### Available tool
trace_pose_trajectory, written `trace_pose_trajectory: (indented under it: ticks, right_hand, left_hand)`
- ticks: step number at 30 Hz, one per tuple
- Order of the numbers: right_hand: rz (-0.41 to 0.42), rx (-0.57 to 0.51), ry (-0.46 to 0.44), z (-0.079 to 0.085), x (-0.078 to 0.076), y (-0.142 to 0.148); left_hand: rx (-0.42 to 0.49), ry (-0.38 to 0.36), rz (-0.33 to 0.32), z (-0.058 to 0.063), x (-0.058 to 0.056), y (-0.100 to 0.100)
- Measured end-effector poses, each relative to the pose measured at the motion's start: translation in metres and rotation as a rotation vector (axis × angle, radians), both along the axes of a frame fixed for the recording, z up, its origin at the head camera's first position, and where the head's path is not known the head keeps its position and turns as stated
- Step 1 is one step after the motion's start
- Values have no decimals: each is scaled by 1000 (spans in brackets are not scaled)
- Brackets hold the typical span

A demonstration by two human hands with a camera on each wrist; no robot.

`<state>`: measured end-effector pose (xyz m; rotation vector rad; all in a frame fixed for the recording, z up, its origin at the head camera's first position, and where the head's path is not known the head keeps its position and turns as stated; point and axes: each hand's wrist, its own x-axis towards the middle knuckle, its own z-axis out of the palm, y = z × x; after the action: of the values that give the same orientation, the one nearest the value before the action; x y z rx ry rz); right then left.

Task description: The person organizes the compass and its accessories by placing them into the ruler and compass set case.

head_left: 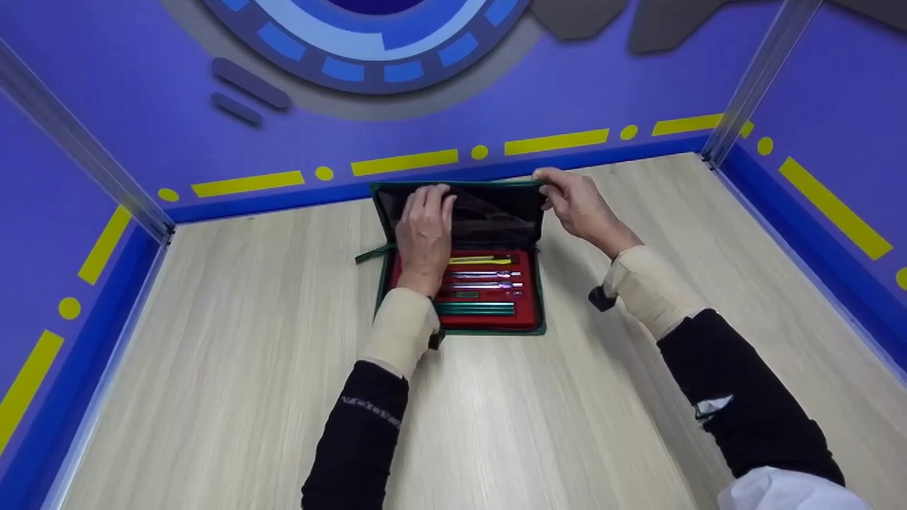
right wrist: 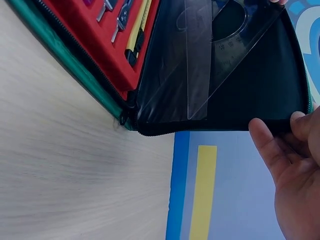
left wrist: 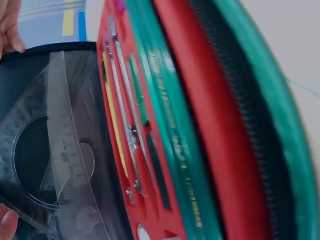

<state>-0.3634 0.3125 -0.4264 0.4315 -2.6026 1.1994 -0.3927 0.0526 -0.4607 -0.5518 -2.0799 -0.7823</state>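
A green zip case (head_left: 542, 301) lies unfolded on the table with its dark lid (head_left: 510, 205) raised. My right hand (head_left: 577, 205) pinches the lid's upper right corner between thumb and fingers. In front of the lid's left part, my left hand (head_left: 425, 230) reaches up, its fingers touching near the upper edge; its fingertips are partly hidden. Behind the lid's clear pocket sit a transparent ruler (left wrist: 65, 130) and a set square with a round opening (right wrist: 225, 55). The red tray (head_left: 528, 312) holds green pencils (head_left: 482, 308), metal compass pieces (head_left: 489, 274) and a slim yellow and black tool (right wrist: 137, 37).
The case stands on a pale wood table (head_left: 269, 354), close to the blue back wall (head_left: 397, 142) with yellow marks. Side walls rise at left and right. A green strap (head_left: 372, 253) sticks out from the case's left side.
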Motion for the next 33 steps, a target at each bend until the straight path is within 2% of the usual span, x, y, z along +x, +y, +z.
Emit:
trace_pose_trajectory:
  ticks: [3,8,11,15,21,26,29,33]
  right_hand:
    - [0,4,7,0,0,1]
    - [-8,1,18,0,1,4]
    - [-8,-1,13,-1,3,5]
    - [1,-1,-7,-1,6,3]
    - [9,-2,14,3,5,3]
    - [2,5,17,1,5,4]
    - [-1,6,6,-1,6,3]
    - [-7,0,2,-1,5,1]
  left_hand:
    - [18,-31,-17,2,-1,0]
    - [-17,-79,-110,3,-6,-5]
    - [-60,-80,-161,2,-8,-11]
    - [-100,-46,-193,0,-9,-17]
    - [-110,-10,-187,4,-11,-18]
    - [-147,-45,-213,7,-12,-20]
    - [-151,-58,-219,6,-11,-24]
    - [-187,-31,-209,4,-9,-24]
